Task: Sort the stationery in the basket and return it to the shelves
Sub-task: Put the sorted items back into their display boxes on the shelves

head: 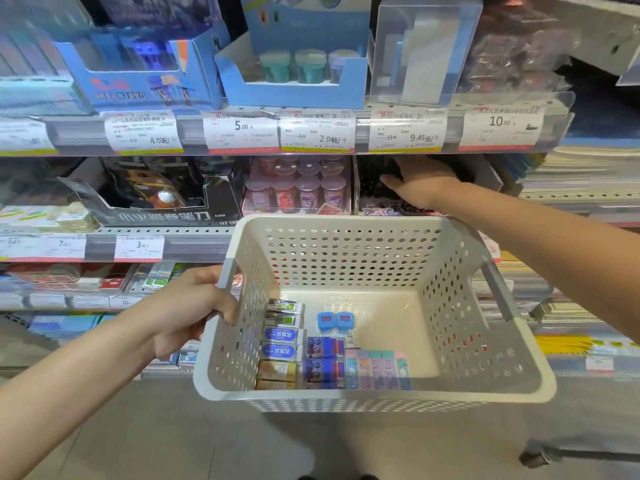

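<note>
- Currently shelving: right hand [424, 183] reaches into a dark box [375, 188] on the middle shelf [194, 233]; fingers hidden, grip cannot be told.
- Left hand [194, 306] grips the basket [374, 393] handle; erasers [280, 344] lie inside.
- Next, likely: withdraw, pick another item.

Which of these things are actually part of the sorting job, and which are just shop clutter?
Job: basket, erasers inside it, two blue sharpeners, left hand gripping the handle, right hand in the shelf.
Just there: price tags, pink tubs.

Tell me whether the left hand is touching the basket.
Touching. The head view shows the left hand with fingers curled round the grey handle on the basket.
</note>
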Available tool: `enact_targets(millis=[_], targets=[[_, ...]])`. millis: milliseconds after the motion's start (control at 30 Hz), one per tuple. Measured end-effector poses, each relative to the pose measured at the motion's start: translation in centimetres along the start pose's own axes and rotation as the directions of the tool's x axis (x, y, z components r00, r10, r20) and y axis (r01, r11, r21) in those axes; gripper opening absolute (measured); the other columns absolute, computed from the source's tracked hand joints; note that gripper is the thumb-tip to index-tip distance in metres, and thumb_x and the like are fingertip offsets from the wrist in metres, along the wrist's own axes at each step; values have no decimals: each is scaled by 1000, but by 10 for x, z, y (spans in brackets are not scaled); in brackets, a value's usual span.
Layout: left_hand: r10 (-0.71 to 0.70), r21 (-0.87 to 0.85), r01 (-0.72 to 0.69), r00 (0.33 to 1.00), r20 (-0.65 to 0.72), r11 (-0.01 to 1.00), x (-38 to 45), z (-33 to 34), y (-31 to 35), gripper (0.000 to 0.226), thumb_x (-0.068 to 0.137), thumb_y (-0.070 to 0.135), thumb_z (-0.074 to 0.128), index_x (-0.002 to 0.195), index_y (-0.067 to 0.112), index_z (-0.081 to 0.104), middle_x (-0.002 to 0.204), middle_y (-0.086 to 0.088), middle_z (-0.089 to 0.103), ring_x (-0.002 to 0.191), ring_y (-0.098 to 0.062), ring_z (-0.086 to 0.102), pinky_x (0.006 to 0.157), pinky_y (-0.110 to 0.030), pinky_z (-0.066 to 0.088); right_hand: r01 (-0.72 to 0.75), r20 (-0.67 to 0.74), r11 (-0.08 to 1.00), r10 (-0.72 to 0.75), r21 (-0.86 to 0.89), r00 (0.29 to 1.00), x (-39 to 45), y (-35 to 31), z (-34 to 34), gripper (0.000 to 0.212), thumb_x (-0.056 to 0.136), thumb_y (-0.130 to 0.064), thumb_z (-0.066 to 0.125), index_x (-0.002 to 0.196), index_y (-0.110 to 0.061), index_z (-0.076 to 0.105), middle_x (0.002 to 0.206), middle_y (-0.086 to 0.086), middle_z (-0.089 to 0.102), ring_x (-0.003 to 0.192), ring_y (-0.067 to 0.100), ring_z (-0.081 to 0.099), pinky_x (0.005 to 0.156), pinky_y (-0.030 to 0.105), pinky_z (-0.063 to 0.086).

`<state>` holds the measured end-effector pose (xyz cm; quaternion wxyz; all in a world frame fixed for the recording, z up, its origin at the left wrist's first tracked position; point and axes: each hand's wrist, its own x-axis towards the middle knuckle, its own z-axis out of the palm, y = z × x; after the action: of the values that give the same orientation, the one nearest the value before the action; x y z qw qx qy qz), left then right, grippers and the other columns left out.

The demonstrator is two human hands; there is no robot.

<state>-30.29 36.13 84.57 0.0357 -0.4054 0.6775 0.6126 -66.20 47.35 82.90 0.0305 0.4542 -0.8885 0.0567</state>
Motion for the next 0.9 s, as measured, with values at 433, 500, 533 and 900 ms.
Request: enact_targets(millis=[433, 500, 533, 900], targets=[[21, 14, -22, 999, 47, 1000, 4, -28, -7, 43, 44, -1, 54, 83, 11, 66, 55, -5, 58, 65, -26, 51, 64, -33, 36, 396, 30, 918, -397, 20, 917, -129, -100, -35, 37, 85, -38, 39, 54, -20, 32, 52, -4, 36, 52, 17, 38, 48, 29, 26], [25, 29, -27, 997, 66, 999, 3, -34, -9, 45, 44, -1, 54, 86, 11, 65, 54, -4, 58, 63, -25, 52, 63, -32, 37, 408, 250, 913, -395, -2, 884, -127, -125, -22, 34, 86, -33, 46, 56, -21, 35, 59, -5, 42, 57, 16, 41, 50, 27, 29], [27, 32, -29, 997, 70, 999, 2, -37, -10, 46, 44, -1, 54, 87, 10, 65, 54, -5, 58, 62, -25, 52, 62, -32, 37, 417, 350, 909, -393, 7, 850, -124, -138, -15, 32, 86, -32, 50, 59, -22, 37, 63, -7, 45, 62, 16, 43, 51, 25, 30], [72, 35, -74, 996, 59, 997, -15, -63, -26, 64, 42, -2, 53, 105, 0, 63, 77, -19, 57, 73, -29, 50, 72, -41, 34, 391, 528, 919, -311, -43, 790, -104, -211, 61, 47, 75, -45, 70, 106, -10, 65, 102, 6, 69, 81, 19, 61, 57, 27, 41]])
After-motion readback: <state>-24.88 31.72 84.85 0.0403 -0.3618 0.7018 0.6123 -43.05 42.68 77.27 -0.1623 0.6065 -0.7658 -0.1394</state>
